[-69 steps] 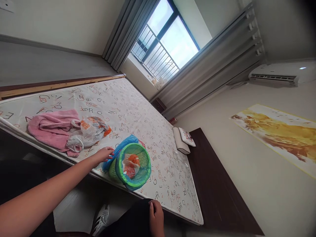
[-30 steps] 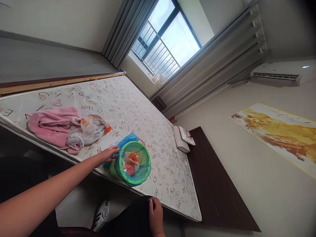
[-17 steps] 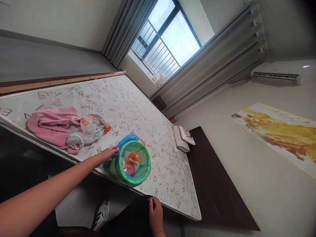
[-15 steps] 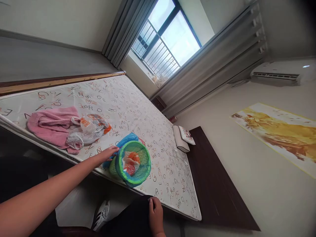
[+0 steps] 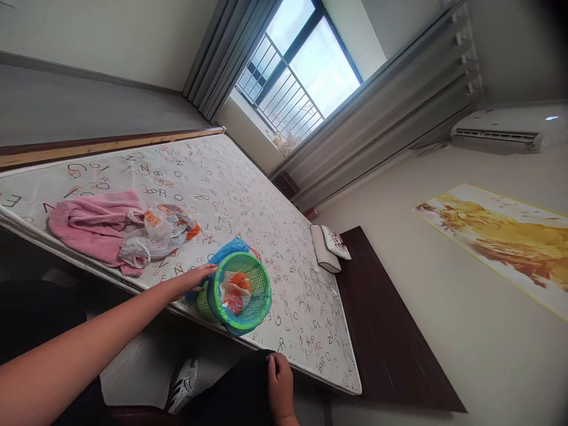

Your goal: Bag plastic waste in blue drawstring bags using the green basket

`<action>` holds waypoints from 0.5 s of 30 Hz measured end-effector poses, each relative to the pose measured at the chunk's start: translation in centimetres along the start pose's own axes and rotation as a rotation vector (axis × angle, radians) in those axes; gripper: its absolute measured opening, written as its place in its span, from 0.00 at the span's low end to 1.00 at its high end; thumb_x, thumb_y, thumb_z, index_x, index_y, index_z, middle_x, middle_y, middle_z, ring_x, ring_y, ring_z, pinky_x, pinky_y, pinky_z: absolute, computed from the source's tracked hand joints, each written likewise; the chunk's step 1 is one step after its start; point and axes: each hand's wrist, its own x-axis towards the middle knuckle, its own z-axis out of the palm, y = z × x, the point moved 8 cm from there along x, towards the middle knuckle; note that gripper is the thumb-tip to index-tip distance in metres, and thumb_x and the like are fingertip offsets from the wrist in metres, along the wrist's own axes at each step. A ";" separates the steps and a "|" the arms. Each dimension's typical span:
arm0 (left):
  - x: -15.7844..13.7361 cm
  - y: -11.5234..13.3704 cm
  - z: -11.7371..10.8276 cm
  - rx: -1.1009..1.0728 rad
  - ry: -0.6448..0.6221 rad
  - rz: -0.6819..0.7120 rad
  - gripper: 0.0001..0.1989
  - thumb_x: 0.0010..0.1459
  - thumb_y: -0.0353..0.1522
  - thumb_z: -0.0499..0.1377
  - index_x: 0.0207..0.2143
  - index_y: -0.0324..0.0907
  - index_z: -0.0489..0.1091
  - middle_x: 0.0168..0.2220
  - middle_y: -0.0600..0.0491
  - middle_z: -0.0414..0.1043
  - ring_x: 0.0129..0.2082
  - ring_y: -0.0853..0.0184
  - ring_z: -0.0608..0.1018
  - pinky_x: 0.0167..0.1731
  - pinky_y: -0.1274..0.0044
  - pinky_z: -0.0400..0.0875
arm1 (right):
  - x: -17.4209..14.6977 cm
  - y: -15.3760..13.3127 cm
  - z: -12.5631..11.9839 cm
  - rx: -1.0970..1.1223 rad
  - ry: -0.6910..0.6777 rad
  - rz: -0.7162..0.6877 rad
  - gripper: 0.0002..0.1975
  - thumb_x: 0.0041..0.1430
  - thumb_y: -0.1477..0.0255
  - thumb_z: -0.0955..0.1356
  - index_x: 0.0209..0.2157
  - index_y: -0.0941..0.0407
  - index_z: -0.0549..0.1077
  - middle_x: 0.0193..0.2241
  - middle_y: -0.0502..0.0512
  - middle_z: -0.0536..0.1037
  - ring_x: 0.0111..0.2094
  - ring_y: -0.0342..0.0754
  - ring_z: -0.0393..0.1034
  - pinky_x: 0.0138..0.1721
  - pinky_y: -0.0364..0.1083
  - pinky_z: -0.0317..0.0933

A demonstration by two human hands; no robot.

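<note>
A green plastic wastebasket [image 5: 264, 283] with lattice sides stands near the mattress edge, with a blue plastic bag lining it and hanging outside. Inside lies a crumpled white-and-orange plastic bag [image 5: 236, 290]. My left hand [image 5: 197, 279] is at the basket's left side, fingers over the rim and thumb lower on the outside. Curled loosely on my dark-clad knee, my right hand [image 5: 280, 381] shows nothing in it. Left of the basket, a clear plastic bag with orange print [image 5: 162, 231] rests against a folded pink fleecy cloth [image 5: 95, 228].
The bare mattress [image 5: 239, 201] has a letter pattern. A dark headboard [image 5: 381, 319] and two pillows [image 5: 326, 248] are at right. My sneaker [image 5: 184, 384] shows below the mattress edge. Beyond are a window [image 5: 319, 65], grey curtains [image 5: 355, 130] and an air conditioner [image 5: 494, 133].
My left hand has shifted very slightly right along the basket rim. Everything else stays as it was.
</note>
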 end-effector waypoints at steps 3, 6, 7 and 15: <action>0.1 0.0 0.1 -0.042 -0.019 -0.010 0.31 0.48 0.53 0.67 0.52 0.49 0.75 0.67 0.45 0.68 0.67 0.48 0.67 0.41 0.71 0.73 | 0.0 0.2 0.0 -0.004 -0.008 0.016 0.28 0.70 0.47 0.59 0.32 0.54 0.77 0.32 0.59 0.81 0.35 0.54 0.75 0.39 0.49 0.67; 0.4 -0.1 -0.1 -0.068 -0.002 -0.014 0.31 0.46 0.52 0.68 0.50 0.48 0.76 0.65 0.44 0.70 0.67 0.47 0.67 0.41 0.72 0.73 | 0.0 0.4 0.1 -0.008 -0.016 0.022 0.29 0.70 0.47 0.59 0.32 0.54 0.77 0.32 0.59 0.81 0.35 0.54 0.75 0.40 0.49 0.68; 0.5 -0.2 -0.1 -0.075 0.003 -0.014 0.31 0.46 0.52 0.68 0.50 0.48 0.76 0.64 0.43 0.70 0.67 0.48 0.67 0.42 0.71 0.73 | 0.0 0.4 0.1 -0.010 -0.018 0.024 0.29 0.70 0.47 0.59 0.32 0.54 0.77 0.32 0.59 0.81 0.35 0.54 0.75 0.40 0.49 0.67; 0.6 0.0 -0.3 -0.056 0.005 0.017 0.30 0.48 0.52 0.67 0.52 0.49 0.76 0.64 0.44 0.71 0.68 0.47 0.66 0.49 0.66 0.72 | -0.1 0.2 0.1 0.004 -0.027 0.042 0.29 0.69 0.46 0.59 0.32 0.55 0.77 0.33 0.60 0.81 0.36 0.54 0.76 0.41 0.49 0.68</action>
